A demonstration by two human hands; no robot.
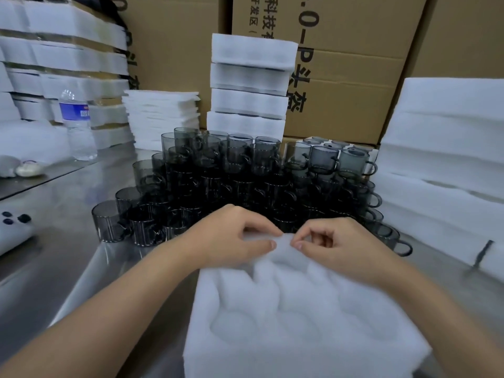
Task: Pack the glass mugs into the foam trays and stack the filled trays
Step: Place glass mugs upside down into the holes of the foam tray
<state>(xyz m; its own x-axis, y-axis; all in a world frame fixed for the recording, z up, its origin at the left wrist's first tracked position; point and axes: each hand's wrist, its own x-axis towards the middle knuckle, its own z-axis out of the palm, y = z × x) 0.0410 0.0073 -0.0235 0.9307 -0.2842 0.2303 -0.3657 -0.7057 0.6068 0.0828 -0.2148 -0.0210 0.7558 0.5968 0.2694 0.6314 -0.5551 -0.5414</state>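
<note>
A white foam tray point(300, 320) with round empty pockets lies in front of me on the steel table. My left hand point(231, 238) and my right hand point(338, 241) meet at its far edge, each pinching the foam between thumb and fingers. Just behind the hands stands a stepped pile of several smoky grey glass mugs point(231, 173), handles pointing various ways. A stack of filled foam trays point(251, 88) rises behind the mugs.
Empty foam trays point(447, 165) are stacked at the right. Thin foam sheets point(161, 118) and a water bottle point(77, 124) stand at the back left, with more foam stacks point(62, 58) beyond. Cardboard boxes point(354, 64) wall the back. A white device point(13, 230) lies at the left edge.
</note>
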